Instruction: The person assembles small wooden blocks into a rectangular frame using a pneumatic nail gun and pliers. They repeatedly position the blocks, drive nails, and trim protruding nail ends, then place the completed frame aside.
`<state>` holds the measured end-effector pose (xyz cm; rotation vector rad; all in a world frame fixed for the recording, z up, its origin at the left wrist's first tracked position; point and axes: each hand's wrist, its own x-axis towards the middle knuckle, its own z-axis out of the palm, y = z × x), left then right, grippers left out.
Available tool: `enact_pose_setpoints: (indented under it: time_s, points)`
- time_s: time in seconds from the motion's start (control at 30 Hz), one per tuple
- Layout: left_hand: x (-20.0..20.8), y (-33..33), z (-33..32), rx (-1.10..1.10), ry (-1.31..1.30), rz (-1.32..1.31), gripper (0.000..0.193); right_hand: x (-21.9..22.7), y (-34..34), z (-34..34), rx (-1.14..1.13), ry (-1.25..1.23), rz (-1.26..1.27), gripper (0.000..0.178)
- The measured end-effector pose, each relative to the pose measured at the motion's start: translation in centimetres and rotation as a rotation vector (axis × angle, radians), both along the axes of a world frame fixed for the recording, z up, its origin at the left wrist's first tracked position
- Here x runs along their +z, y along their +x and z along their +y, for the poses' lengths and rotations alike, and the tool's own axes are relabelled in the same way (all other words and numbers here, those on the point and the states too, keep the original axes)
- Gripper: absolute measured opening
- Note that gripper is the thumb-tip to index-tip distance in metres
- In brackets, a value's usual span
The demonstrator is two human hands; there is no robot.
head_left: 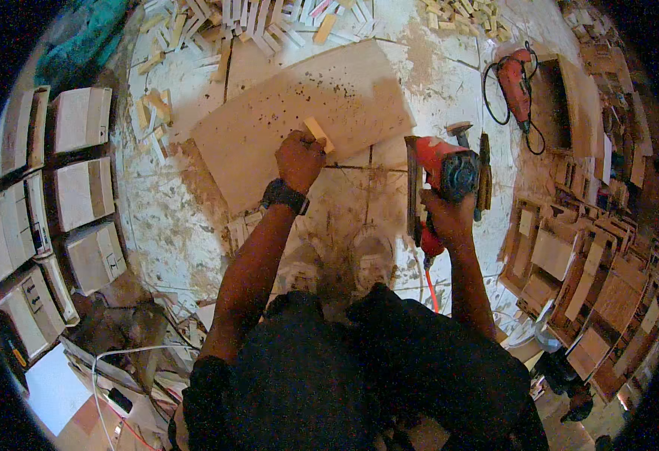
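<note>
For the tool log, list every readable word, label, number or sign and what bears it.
No text can be read.
Red power tool in the right hand: no legible lettering.
Red corded tool at upper right: none legible.
Pale box at lower left: dark marks, too small and blurred to read.

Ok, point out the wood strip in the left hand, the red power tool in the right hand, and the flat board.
Wood strip [320,134]: head view, on its broad face.
Red power tool [436,155]: head view, on its red housing.
Flat board [250,159]: head view, on its bare surface.
</note>
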<state>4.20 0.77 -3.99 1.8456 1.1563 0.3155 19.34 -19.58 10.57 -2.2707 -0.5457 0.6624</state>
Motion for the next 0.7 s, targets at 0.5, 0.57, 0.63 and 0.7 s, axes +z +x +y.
enact_pose_setpoints:
  time_s: [0.5,0.57,0.63,0.7]
  points:
    - [3.4,-16.6,-0.7,-0.264,0.272,0.374,0.019,-0.4,0.0,-1.1,-0.046,0.068,0.057,0.032]
    - [3.5,-19.2,-2.5,-0.26,0.297,0.403,0.02,-1.0,0.1,-1.0,-0.008,0.047,0.017,0.032]
    - [3.1,-20.3,-3.2,-0.273,0.3,0.451,0.023,-1.2,-0.1,-0.7,0.038,0.032,0.011,0.034]
    - [2.5,-20.3,-3.6,-0.307,0.336,0.445,0.03,-0.9,-0.8,-0.3,-0.087,0.1,0.143,0.034]
